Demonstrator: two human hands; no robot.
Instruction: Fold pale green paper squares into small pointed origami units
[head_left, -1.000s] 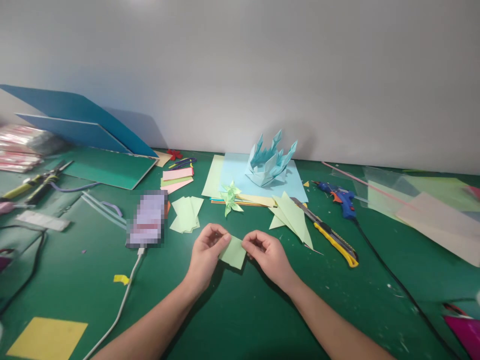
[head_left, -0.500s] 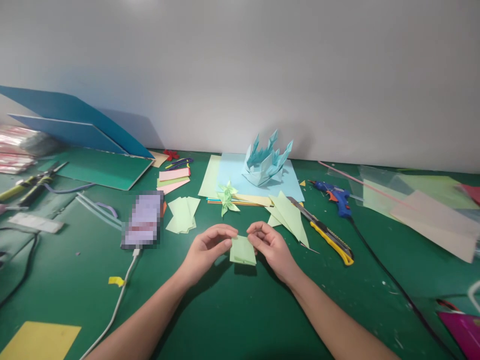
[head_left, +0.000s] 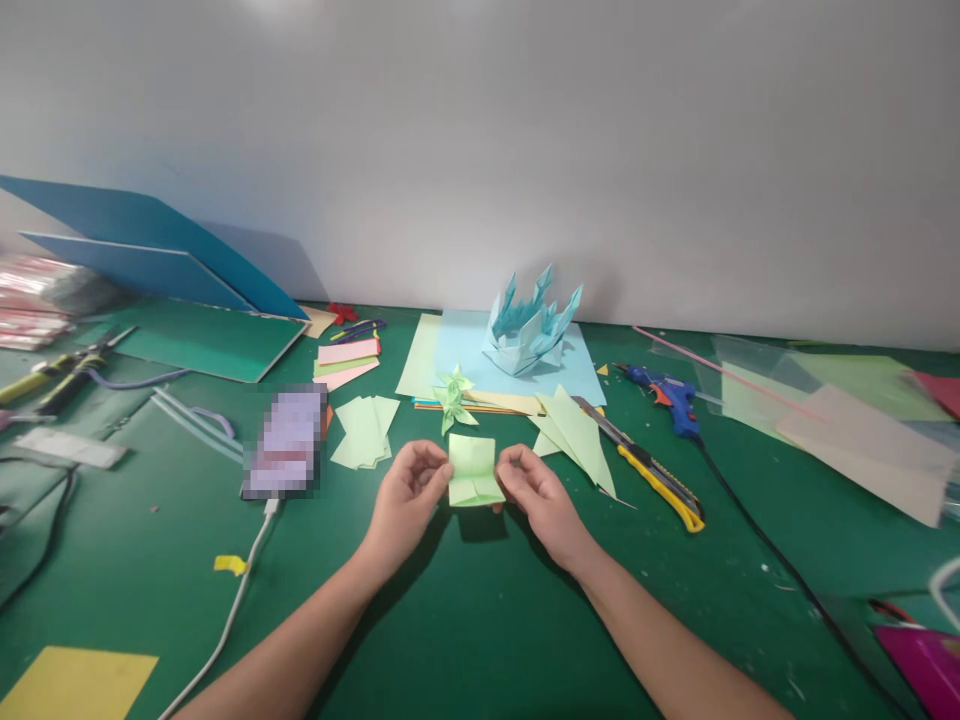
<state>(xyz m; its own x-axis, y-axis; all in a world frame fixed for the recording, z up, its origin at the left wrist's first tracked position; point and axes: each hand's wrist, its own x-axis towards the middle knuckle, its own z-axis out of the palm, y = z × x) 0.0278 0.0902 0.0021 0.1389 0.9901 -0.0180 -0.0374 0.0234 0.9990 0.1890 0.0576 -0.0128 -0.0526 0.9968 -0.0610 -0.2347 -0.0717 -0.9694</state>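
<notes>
A small piece of light green paper (head_left: 474, 465), creased across its width and partly opened out, is held above the green table. My left hand (head_left: 411, 492) pinches its left edge between thumb and fingers. On the other side, my right hand (head_left: 541, 500) grips the right edge the same way. Just beyond lies a folded green paper flower (head_left: 453, 398). Several green paper slips (head_left: 366, 430) are fanned out left of it, and pointed green paper pieces (head_left: 576, 430) lie to the right.
A blue folded-paper crown (head_left: 529, 335) stands on paper sheets (head_left: 427, 350) at the back. Rightward are a yellow utility knife (head_left: 660, 490) and a blue glue gun (head_left: 671, 400) with a black cord. A phone (head_left: 286, 440) with a white cable lies left, near pliers (head_left: 75, 380).
The green paper has been turned and opened along a crease, its upper flap now raised. Both hands now hold its opposite edges. The camera view shifted slightly.
</notes>
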